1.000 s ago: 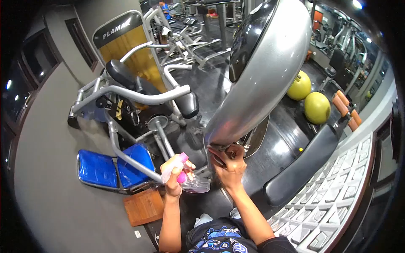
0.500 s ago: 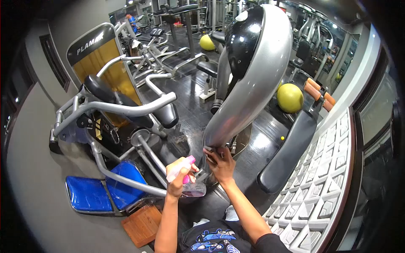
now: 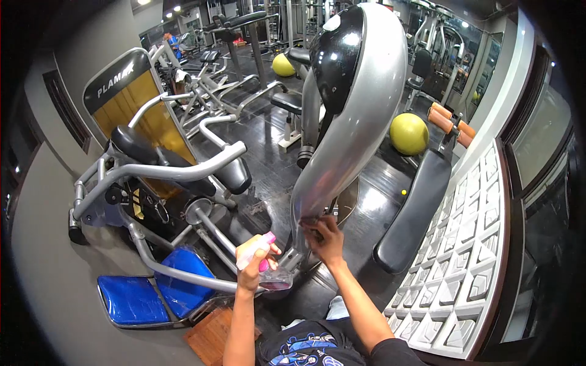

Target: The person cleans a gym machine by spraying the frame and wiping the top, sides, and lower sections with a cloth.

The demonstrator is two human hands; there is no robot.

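Chair with blue cushions [image 3: 131, 300], left of both hands. Your left hand [image 3: 249, 259] curls around the neck of a pink-topped spray bottle [image 3: 274, 280], its clear body projecting below your fingers, toward your right hand [image 3: 326, 238]. That hand, fingers bent, touches the lower end of a curved silver machine column [image 3: 348, 140]; whether it grips anything cannot be told. Black padded bench [image 3: 415, 213], farther right.

The tall, curved, glossy silver metal column [image 3: 366, 116] bears a rounded black shell [image 3: 336, 61]. Left of it, the clear plastic spray bottle [image 3: 278, 276] has a bright pink head [image 3: 268, 238] and purplish liquid [image 3: 276, 285]; right of it, the round ball [image 3: 409, 134] is yellow-green, the wall panel [image 3: 455, 259] white with repeating angular relief
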